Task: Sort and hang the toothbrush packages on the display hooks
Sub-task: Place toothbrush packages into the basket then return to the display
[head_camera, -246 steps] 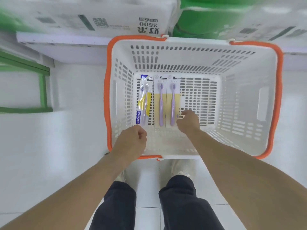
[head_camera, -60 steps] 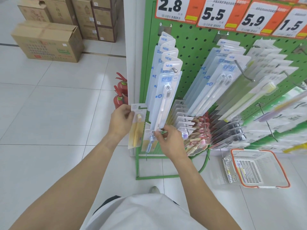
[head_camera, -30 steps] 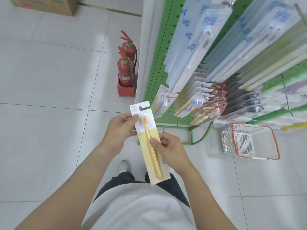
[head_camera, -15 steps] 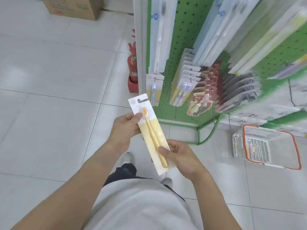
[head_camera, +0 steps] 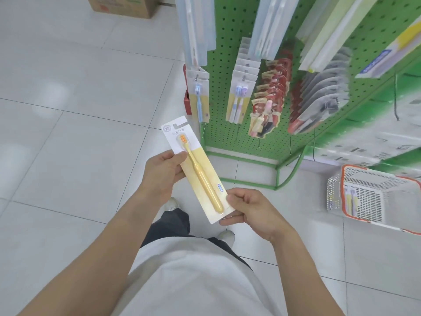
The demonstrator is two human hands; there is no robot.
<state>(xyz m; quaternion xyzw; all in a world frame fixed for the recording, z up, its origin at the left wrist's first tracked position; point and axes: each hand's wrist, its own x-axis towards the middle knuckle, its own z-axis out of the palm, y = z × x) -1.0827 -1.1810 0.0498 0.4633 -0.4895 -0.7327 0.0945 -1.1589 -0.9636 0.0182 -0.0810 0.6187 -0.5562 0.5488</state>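
Toothbrush package [head_camera: 197, 172] with a yellow brush lies slanted between your two hands, above the floor and in front of your body. Its white top with the hanging slot points to about 11 o'clock, its lower end to about 5 o'clock. Your left hand [head_camera: 163, 172] grips the upper part of the card, with the thumb on the front face and the fingers curled behind. Your right hand [head_camera: 252, 210] pinches the lower corner, thumb on the front, fingers under the card.

At 1 o'clock from the package stands the green pegboard rack [head_camera: 230, 55] on a green tube frame. On its low hooks hang a card with a blue brush [head_camera: 200, 96], just beside it a row of cards with two pale brushes [head_camera: 240, 96], then red packages [head_camera: 271, 96] and grey packages [head_camera: 319, 99]. Long clear packages hang above them.

At 3 o'clock a white basket with orange rim [head_camera: 373, 197] stands on the floor, with some toothbrush cards inside.

The floor [head_camera: 68, 133] is of large white glossy tiles with thin dark joints. At 11 o'clock, far away, you see a cardboard box [head_camera: 124, 5]. A red object [head_camera: 187, 103] stands behind the left edge of the rack, mostly hidden.
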